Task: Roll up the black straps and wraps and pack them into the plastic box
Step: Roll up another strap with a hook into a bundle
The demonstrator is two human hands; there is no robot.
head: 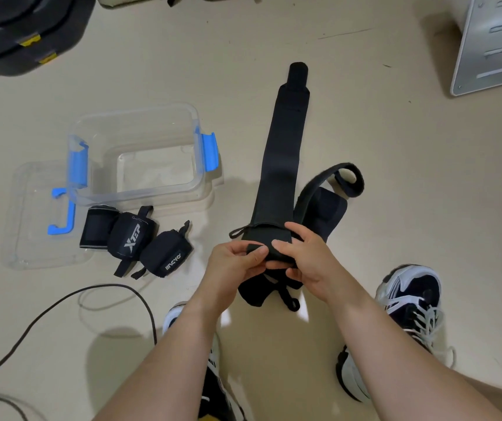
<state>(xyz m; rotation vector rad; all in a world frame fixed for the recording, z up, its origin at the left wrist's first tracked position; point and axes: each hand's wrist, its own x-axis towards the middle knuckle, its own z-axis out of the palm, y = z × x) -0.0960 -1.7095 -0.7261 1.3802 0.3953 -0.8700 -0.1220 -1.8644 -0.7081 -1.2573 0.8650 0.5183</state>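
You have a single view, from a wide-angle camera on your head. It is tilted steeply down at the floor [395, 177] just in front of you. It sits close: your forearms run up from the bottom edge to your left hand [234, 262] and right hand [307, 262] near the middle, with your shoes [407, 296] low in the frame. The clear box [140, 192] lies left of centre, the long black wrap [280, 153] stretches away up the middle, and a metal cabinet [495, 41] cuts the top right corner.

The near end of the long black fabric wrap [283, 153] is hidden under the left hand [231, 264] and right hand [309, 258], and the frame edges cut off the dark yellow-latched case [15, 31] far left and the grey slotted metal panel [492, 41] far right.
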